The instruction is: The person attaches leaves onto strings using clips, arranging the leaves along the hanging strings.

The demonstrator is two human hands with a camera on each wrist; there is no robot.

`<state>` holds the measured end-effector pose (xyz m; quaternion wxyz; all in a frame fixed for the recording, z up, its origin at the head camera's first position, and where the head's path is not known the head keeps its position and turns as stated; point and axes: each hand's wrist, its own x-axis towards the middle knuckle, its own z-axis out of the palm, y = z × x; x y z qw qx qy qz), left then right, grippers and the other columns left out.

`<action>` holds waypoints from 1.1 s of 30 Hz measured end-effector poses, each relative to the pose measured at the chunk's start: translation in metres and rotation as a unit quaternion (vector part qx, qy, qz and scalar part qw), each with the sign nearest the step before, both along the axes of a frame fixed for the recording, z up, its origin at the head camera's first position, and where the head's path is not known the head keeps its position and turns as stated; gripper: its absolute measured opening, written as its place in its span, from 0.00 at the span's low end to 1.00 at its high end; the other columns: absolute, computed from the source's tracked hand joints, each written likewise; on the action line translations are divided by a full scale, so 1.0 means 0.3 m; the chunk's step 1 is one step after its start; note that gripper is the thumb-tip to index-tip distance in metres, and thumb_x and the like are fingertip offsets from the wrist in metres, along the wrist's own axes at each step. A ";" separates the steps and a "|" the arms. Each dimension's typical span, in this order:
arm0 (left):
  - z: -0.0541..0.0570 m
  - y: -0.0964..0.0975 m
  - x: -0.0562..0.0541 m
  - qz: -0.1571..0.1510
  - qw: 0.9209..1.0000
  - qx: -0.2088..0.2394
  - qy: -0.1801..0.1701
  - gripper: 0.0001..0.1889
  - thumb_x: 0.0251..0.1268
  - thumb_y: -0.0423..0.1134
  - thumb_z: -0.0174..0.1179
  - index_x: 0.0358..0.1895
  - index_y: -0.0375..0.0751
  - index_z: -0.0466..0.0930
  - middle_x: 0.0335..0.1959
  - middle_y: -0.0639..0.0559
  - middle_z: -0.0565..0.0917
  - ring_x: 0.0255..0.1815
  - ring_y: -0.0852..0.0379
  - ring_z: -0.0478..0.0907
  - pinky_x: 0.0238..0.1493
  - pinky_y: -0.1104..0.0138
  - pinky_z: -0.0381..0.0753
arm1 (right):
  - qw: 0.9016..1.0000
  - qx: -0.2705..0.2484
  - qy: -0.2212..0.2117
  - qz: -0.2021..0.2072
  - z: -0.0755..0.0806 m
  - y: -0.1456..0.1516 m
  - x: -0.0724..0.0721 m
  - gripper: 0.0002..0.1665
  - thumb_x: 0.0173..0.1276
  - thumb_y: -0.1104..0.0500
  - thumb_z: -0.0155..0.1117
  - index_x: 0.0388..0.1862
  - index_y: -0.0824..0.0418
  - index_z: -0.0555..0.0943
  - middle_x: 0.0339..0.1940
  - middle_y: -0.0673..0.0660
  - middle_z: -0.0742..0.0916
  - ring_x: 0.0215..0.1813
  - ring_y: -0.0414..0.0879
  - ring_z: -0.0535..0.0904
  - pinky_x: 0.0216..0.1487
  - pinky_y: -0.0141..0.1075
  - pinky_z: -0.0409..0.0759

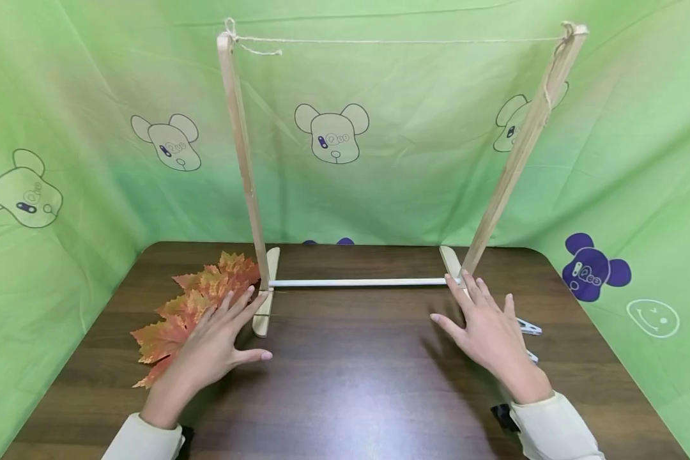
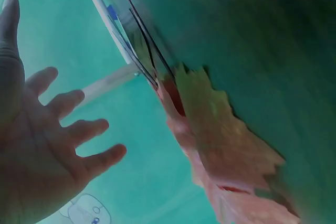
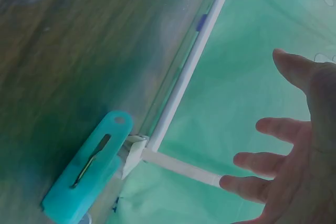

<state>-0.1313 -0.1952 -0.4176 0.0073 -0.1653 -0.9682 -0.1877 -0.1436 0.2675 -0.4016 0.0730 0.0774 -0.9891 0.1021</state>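
A wooden frame stands on the table: a left post, a right post, a low white rod between them, and a string tied across the tops. My left hand, fingers spread, is held palm down over the orange artificial maple leaves, overlapping the left foot in the head view. Thin dark stems stick out from the leaves. My right hand spreads its fingers near the right post's base. Behind it lie clothespins, one of them teal in the right wrist view.
The brown wooden table has green cloth with printed bear heads hanging behind it and at both sides. Both frame feet lie front to back on the tabletop; a loose string end dangles at the left post's top.
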 end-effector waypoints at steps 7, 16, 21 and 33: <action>0.001 -0.036 0.018 -0.014 1.000 0.016 -0.017 0.53 0.54 0.62 0.76 0.83 0.56 0.62 0.84 0.45 0.61 0.81 0.32 0.61 0.68 0.23 0.62 | 1.000 0.005 0.008 0.005 -0.008 0.032 0.019 0.50 0.75 0.33 0.62 0.84 0.57 0.61 0.82 0.71 0.67 0.79 0.74 0.63 0.69 0.82 0.53; 0.006 -0.062 0.021 -0.050 0.994 0.075 -0.055 0.44 0.55 0.56 0.77 0.77 0.54 0.72 0.74 0.45 0.78 0.72 0.39 0.76 0.64 0.41 0.80 | 0.999 -0.024 0.025 0.006 -0.016 0.068 0.028 0.49 0.69 0.37 0.71 0.81 0.57 0.67 0.76 0.73 0.74 0.71 0.76 0.73 0.66 0.79 0.64; 0.001 -0.069 0.009 -0.082 0.983 0.131 -0.102 0.42 0.55 0.51 0.79 0.75 0.46 0.74 0.71 0.43 0.80 0.72 0.38 0.76 0.67 0.42 0.78 | 0.998 -0.064 0.013 0.006 -0.016 0.088 0.039 0.50 0.66 0.38 0.75 0.81 0.57 0.68 0.75 0.71 0.76 0.67 0.78 0.75 0.59 0.74 0.75; -0.015 -0.090 -0.016 -0.104 0.973 0.153 -0.139 0.36 0.54 0.47 0.80 0.68 0.42 0.80 0.62 0.48 0.87 0.66 0.41 0.81 0.64 0.46 0.81 | 0.997 -0.073 -0.034 -0.002 -0.024 0.137 0.059 0.54 0.61 0.40 0.80 0.78 0.65 0.69 0.69 0.76 0.79 0.65 0.78 0.76 0.55 0.73 0.77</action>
